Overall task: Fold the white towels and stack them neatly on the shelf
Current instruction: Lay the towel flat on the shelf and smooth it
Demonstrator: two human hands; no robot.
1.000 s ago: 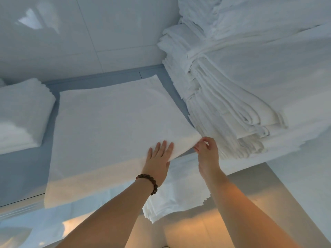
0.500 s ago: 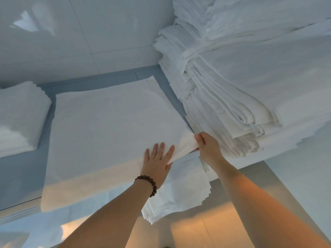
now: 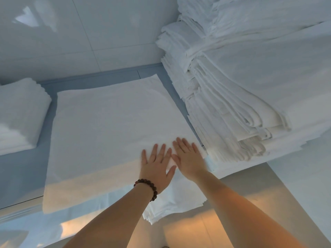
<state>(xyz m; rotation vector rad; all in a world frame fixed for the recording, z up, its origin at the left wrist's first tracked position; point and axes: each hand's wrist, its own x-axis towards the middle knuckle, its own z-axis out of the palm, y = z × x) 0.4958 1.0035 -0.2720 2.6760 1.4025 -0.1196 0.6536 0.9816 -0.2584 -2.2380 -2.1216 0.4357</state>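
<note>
A white towel (image 3: 107, 126) lies spread flat on the blue-grey shelf (image 3: 21, 169). Both my hands rest palm down, side by side, on its near right corner. My left hand (image 3: 157, 167), with a bead bracelet on the wrist, has its fingers spread. My right hand (image 3: 188, 158) lies flat just to its right, close to the towel's edge. Neither hand grips anything. A tall pile of folded white towels (image 3: 241, 86) stands on the right. A smaller folded stack (image 3: 19, 115) sits at the left.
A glossy white tiled wall (image 3: 80, 33) rises behind the shelf. Under the shelf's front edge hangs a bundle of white cloth (image 3: 170, 204) below my hands. A pale panel (image 3: 304, 185) stands at the lower right.
My right hand let go of the towel's corner, which it was pinching, and now lies flat on it. My left hand stays pressed on the towel.
</note>
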